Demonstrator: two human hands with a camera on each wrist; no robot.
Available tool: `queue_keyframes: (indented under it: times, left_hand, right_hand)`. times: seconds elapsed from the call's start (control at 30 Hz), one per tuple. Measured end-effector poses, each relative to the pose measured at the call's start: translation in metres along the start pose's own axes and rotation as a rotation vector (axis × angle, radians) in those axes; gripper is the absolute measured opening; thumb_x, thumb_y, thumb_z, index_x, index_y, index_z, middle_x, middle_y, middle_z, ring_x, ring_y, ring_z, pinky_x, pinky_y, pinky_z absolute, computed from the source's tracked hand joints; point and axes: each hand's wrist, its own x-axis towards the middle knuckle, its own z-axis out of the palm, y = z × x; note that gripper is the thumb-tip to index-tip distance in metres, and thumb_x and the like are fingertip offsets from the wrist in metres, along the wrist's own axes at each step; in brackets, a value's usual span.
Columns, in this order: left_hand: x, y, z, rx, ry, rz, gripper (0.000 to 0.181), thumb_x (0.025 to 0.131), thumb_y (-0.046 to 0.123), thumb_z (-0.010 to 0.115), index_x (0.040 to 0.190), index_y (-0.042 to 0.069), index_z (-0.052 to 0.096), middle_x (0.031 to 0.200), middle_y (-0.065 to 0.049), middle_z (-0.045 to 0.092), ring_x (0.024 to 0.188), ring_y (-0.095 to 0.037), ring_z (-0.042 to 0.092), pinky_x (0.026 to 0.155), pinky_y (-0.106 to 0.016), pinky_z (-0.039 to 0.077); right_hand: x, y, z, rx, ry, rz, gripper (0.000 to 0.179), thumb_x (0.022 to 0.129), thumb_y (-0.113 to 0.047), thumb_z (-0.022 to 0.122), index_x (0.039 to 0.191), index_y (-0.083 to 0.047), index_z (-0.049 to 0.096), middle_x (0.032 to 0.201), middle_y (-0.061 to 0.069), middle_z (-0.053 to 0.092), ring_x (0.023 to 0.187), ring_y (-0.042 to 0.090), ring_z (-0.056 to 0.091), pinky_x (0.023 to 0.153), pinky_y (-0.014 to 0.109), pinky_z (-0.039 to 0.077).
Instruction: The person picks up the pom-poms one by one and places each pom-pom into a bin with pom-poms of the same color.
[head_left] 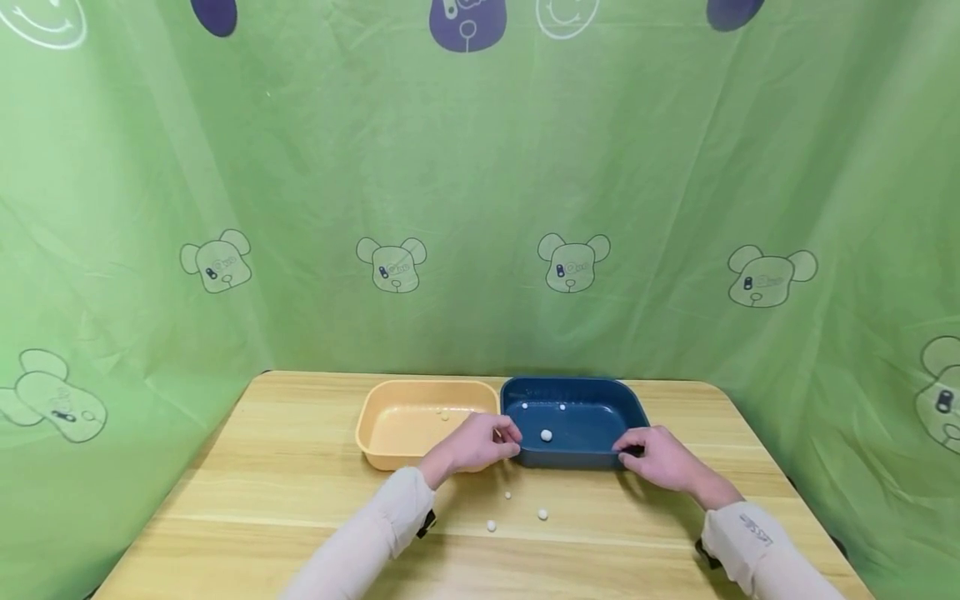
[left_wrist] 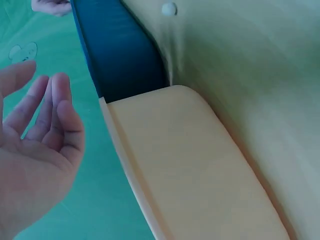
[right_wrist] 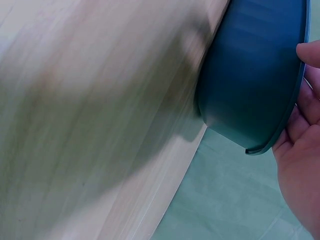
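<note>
A dark blue plastic bin [head_left: 570,460] stands at the back of the table, beside a pale orange bin [head_left: 386,461]. My right hand [head_left: 663,458] grips the blue bin's near right rim; in the right wrist view the thumb [right_wrist: 309,52] lies outside the wall and the fingers reach inside. Above the spot where the bins meet, my left hand [head_left: 476,442] hovers with loosely bent fingers and holds nothing. A larger white ball [head_left: 546,435] and two small ones lie inside the blue bin. Tiny pale balls [head_left: 445,417] are in the orange bin.
Three white balls lie on the wooden table [head_left: 247,500] in front of the bins: one ball [head_left: 543,514] to the right, another ball [head_left: 491,526] to the left, and a tiny ball [head_left: 507,495] between. A green patterned curtain [head_left: 480,333] hangs behind and at both sides.
</note>
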Motion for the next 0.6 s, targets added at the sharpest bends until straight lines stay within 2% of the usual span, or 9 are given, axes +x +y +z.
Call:
queue_keyframes:
  times: [0.17, 0.4, 0.6]
  left_hand:
    - [-0.014, -0.003, -0.001, 0.028, -0.063, 0.046, 0.011, 0.086, 0.013, 0.067, 0.095, 0.007, 0.068, 0.080, 0.010, 0.063, 0.075, -0.003, 0.057, 0.071, -0.019, 0.046]
    - [-0.030, -0.008, 0.000, 0.038, -0.160, 0.048, 0.012, 0.085, 0.012, 0.068, 0.096, 0.006, 0.068, 0.080, 0.012, 0.061, 0.074, -0.001, 0.056, 0.071, -0.016, 0.047]
    - [-0.040, -0.010, 0.006, 0.076, -0.220, 0.081, 0.015, 0.084, 0.013, 0.070, 0.097, 0.006, 0.067, 0.081, 0.011, 0.062, 0.073, 0.002, 0.056, 0.070, -0.015, 0.046]
  right_hand:
    - [0.000, 0.000, 0.000, 0.001, 0.003, 0.002, 0.011, 0.082, -0.009, 0.067, 0.090, -0.015, 0.072, 0.091, -0.006, 0.067, 0.085, 0.014, 0.062, 0.075, 0.035, 0.051]
    - [-0.001, 0.001, 0.001, 0.001, -0.001, -0.005, 0.012, 0.082, -0.008, 0.067, 0.090, -0.015, 0.072, 0.090, -0.007, 0.067, 0.084, 0.013, 0.062, 0.074, 0.035, 0.051]
    - [-0.001, 0.001, 0.001, -0.005, 0.011, -0.019, 0.012, 0.082, -0.008, 0.067, 0.090, -0.015, 0.072, 0.090, -0.007, 0.067, 0.084, 0.013, 0.062, 0.074, 0.035, 0.051]
